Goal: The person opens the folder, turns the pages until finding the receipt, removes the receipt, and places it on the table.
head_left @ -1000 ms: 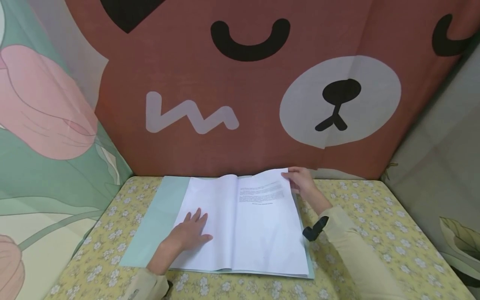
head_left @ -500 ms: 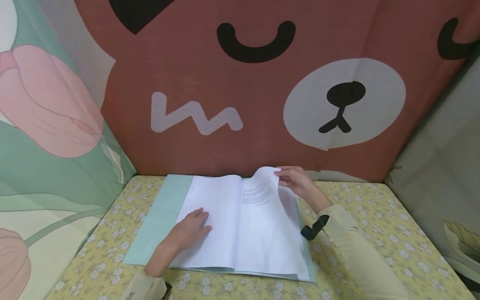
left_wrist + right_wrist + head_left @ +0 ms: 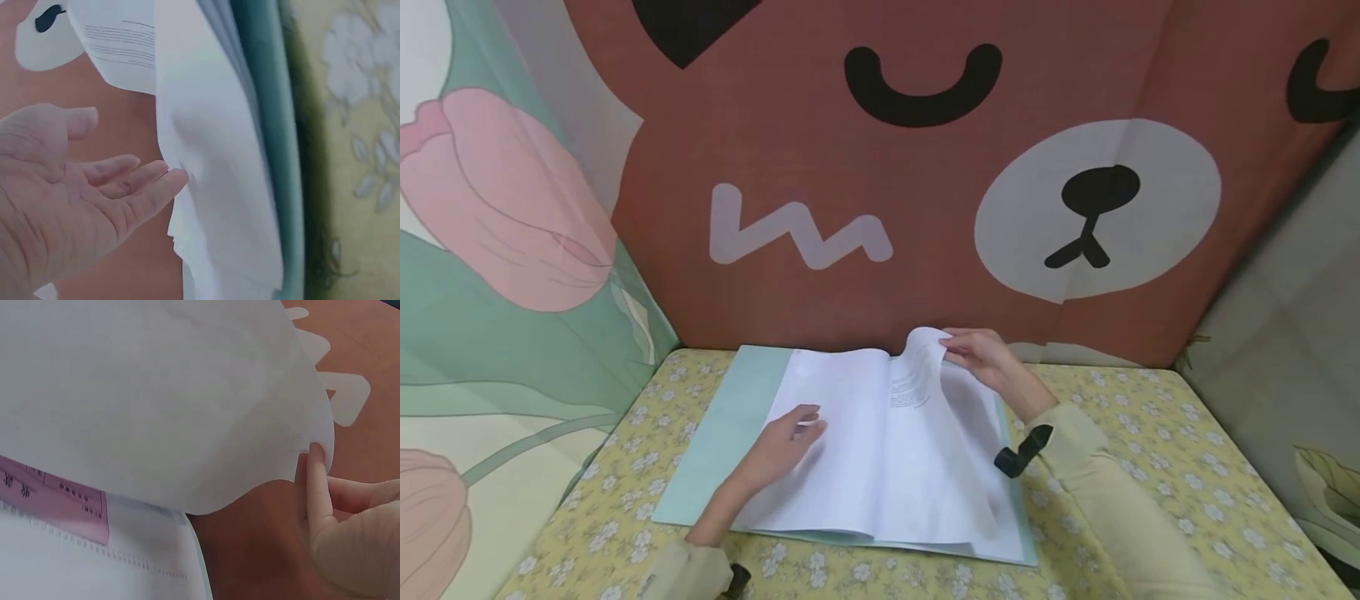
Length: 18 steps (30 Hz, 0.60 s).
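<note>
An open booklet (image 3: 835, 450) of white pages with a pale green cover (image 3: 730, 425) lies on the table. My right hand (image 3: 988, 362) pinches the top outer corner of a right-side page (image 3: 921, 467), lifting it into a curl toward the left. In the right wrist view, thumb and fingers (image 3: 317, 481) hold that page's edge. Beneath it, a page with a pink printed block (image 3: 69, 506) shows. My left hand (image 3: 782, 446) is over the left page, its fingers loosely bent; in the left wrist view the fingertips (image 3: 178, 178) are right at the paper and the palm is bare.
The table wears a yellow floral cloth (image 3: 1120, 467). Behind it hangs a brown bear-print curtain (image 3: 820, 308), close to the booklet's top edge. Patterned fabric (image 3: 535, 350) stands at the left, and grey fabric (image 3: 1285, 333) at the right. Each sleeve has a dark wrist strap (image 3: 1026, 450).
The right hand has drawn the page corner up and to the left, so the page curls more and the sheet below shows. The left hand's fingers have gone from spread flat to loosely bent.
</note>
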Tool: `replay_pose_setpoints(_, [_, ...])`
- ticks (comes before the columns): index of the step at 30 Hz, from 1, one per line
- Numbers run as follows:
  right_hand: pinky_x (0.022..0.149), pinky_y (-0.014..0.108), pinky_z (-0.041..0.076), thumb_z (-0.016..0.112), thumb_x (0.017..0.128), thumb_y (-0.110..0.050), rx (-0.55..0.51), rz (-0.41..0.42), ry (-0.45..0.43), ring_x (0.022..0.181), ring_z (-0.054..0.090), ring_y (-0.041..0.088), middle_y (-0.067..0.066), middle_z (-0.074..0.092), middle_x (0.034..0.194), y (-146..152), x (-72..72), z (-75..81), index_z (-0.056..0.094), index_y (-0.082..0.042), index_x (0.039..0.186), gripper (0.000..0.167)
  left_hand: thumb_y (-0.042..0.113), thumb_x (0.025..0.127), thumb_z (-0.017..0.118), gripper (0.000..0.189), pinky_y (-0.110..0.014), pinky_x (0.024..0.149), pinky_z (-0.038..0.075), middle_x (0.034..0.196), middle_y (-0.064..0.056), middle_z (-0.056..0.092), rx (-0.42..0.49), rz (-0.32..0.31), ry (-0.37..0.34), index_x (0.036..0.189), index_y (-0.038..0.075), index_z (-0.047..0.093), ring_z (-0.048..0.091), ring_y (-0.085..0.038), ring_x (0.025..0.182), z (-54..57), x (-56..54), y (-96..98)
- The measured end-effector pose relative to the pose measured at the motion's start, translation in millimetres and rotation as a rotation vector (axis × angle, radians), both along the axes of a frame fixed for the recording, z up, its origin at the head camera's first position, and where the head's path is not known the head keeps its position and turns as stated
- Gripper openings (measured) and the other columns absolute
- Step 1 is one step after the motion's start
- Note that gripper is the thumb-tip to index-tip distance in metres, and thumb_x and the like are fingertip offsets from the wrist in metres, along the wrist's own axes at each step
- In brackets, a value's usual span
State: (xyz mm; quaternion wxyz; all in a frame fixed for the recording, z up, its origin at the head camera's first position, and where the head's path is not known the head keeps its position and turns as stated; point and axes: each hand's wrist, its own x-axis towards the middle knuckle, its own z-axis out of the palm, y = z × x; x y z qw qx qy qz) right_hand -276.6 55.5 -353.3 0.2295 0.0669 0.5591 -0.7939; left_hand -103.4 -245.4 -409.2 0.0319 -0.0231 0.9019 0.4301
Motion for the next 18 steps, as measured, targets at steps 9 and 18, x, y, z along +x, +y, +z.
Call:
replay_pose_setpoints(9, [0.11, 0.036, 0.04, 0.046, 0.103, 0.012, -0.082, 0.022, -0.004, 0.15, 0.035, 0.032, 0.019, 0.023, 0.168, -19, 5.5, 8.8, 0.025, 0.007, 0.16, 0.061, 0.035, 0.108, 0.056, 0.055, -0.045, 0.104, 0.053, 0.141, -0.023, 0.057, 0.41, 0.058, -0.106, 0.145, -0.005, 0.047, 0.058, -0.039, 0.131, 13.7, 0.0, -4.6])
replay_pose_setpoints(18, [0.11, 0.038, 0.041, 0.046, 0.104, 0.011, -0.159, 0.015, -0.054, 0.148, 0.038, 0.032, 0.02, 0.027, 0.167, -44, 12.2, 18.6, 0.028, 0.005, 0.16, 0.059, 0.041, 0.108, 0.055, 0.068, -0.041, 0.1, 0.056, 0.149, -0.026, 0.051, 0.652, 0.066, -0.154, 0.154, -0.004, 0.036, 0.056, -0.039, 0.134, 20.7, -2.5, -7.5])
